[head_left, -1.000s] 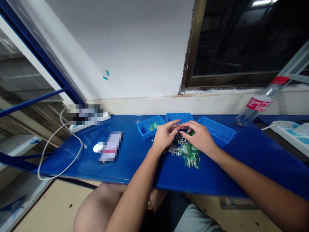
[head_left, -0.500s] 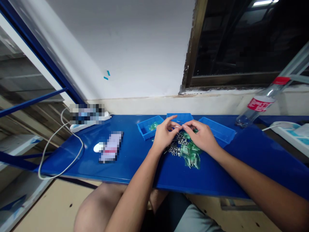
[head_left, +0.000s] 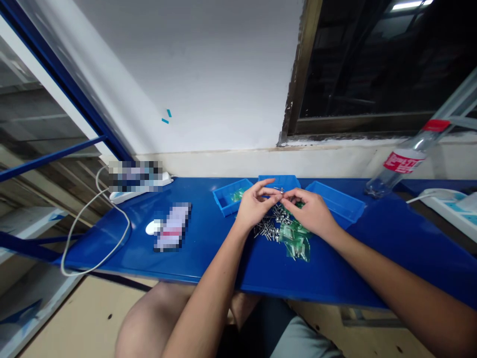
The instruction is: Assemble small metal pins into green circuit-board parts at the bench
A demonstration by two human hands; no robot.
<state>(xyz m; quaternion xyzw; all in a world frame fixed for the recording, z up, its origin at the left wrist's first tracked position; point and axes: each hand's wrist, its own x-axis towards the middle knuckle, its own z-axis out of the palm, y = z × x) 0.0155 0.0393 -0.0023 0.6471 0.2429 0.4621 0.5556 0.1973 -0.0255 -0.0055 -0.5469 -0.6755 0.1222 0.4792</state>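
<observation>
My left hand (head_left: 254, 208) and my right hand (head_left: 310, 211) meet above the blue table, thumbs and fingertips pinched close together. Between them shows a slim, shiny metal pin (head_left: 279, 189), shaped like a rivet; the fingertips partly cover it. Under my hands lies a loose heap of similar metal pins (head_left: 267, 229). Beside the heap, toward my right forearm, are small clear-green plastic bags (head_left: 297, 244) with metal pieces inside. Which fingertips bear the pin's weight is hard to make out.
Three blue trays stand behind my hands: a left tray (head_left: 225, 211) holding a green bag, a middle tray (head_left: 279, 179) and a right tray (head_left: 337, 205). A plastic bottle (head_left: 404, 161) with a red cap stands right. A blurred-out phone-like object (head_left: 173, 226) and a cable (head_left: 69, 238) lie left.
The fingertips have shifted slightly against each other, and the metal pin between them shows at a different angle. My hands stay over the heap.
</observation>
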